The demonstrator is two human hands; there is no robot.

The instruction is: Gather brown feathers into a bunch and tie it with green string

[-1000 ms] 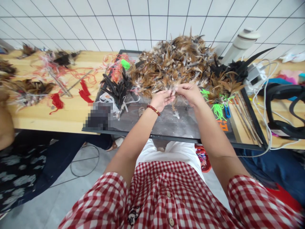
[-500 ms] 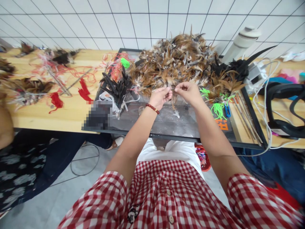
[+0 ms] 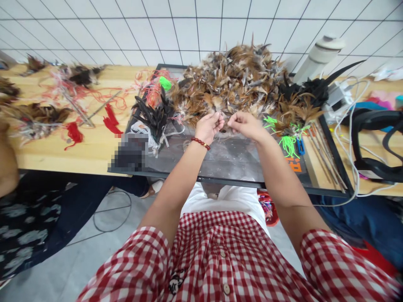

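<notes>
Just in front of a large heap of brown feathers (image 3: 233,79), my left hand (image 3: 210,127) is closed, its thumb and fingertips pinched on what looks like a small feather. A string of red beads (image 3: 200,143) circles that wrist. My right hand (image 3: 247,125) is a short gap to the right, its thumb and forefinger pressed together; what they pinch, if anything, is too small to make out. Both hands are above a dark, black-edged board (image 3: 226,161) that bears the heap.
Black feathers (image 3: 155,115) with white ties lie left of the heap. To the right are bright green cords (image 3: 287,144), thin sticks (image 3: 327,155), a pale bottle (image 3: 319,56), a white charger (image 3: 340,96) with cables and a black headset (image 3: 374,142). Red thread (image 3: 74,133) lies left.
Both hands have shifted slightly left. A pale-tipped feather that showed below and between them is no longer visible there. The fingers remain pinched.
</notes>
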